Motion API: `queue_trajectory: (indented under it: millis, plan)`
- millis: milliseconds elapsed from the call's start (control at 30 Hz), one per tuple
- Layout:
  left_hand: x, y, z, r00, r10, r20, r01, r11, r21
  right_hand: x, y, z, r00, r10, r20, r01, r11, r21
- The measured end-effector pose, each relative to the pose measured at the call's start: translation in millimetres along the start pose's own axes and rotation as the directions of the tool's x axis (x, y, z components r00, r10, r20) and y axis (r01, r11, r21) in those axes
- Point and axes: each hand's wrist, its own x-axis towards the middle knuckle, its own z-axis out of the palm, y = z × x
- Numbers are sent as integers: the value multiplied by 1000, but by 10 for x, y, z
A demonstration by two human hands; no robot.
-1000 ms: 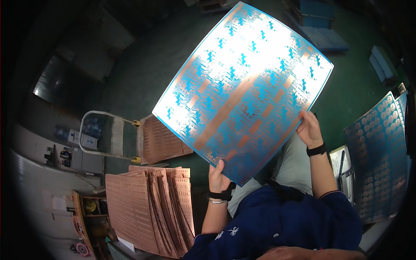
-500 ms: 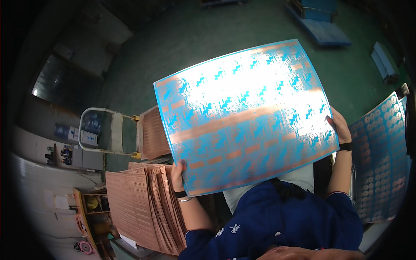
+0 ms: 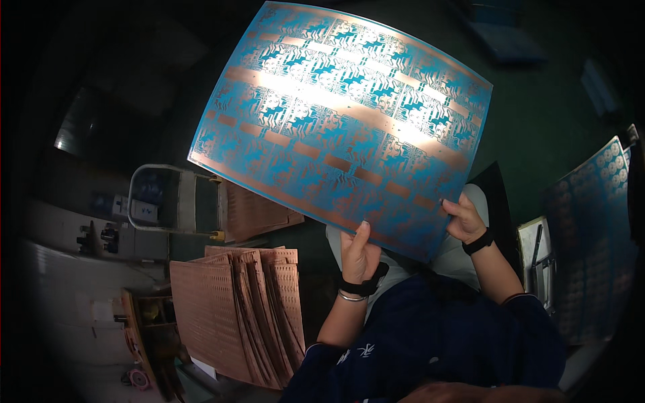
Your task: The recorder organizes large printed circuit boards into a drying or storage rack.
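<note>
A large circuit board panel (image 3: pixel 336 164), copper with blue traces, is held up in front of me and tilted, with a bright glare band across it. My left hand (image 3: pixel 360 252) grips its lower edge near the middle, thumb on the face that I see. At the lower right corner area my right hand (image 3: pixel 465 218) pinches the right edge, thumb also on the front. The fingers behind the panel are hidden. Both wrists carry dark bands, and a bracelet shows on the left one.
Several copper panels (image 3: pixel 205 295) lean upright in a stack at lower left. Behind them a hand trolley (image 3: pixel 176 198) bears more copper sheets (image 3: pixel 259 213). To my right stands a blue panel with round copper patterns (image 3: pixel 584 248). A shelf (image 3: pixel 144 316) is at far left.
The panel has turned clockwise and moved up and left. My left hand has shifted right along its edge, and my right hand has come lower and inward. The surroundings look darker.
</note>
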Motion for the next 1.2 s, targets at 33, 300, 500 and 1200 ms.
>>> queue_trajectory:
  millis: [33, 300, 500, 1200]
  plan:
    - [17, 25, -63, 1000, -18, -15, 19, 996, 87, -13, 12, 1, 999, 24, 36, -21, 996, -84]
    - [-29, 510, -579, 991, 29, -134, 2, 973, 231, -160, -1073, -332, 973, -224, -56, 222, 974, -33]
    - [-102, 378, -645, 989, -13, -147, 70, 918, 391, -299, -1077, -500, 1000, -25, -4, 21, 903, -430]
    - [-119, 322, -952, 981, 53, -186, 40, 885, 464, -318, -888, -366, 995, -9, -94, -41, 860, -508]
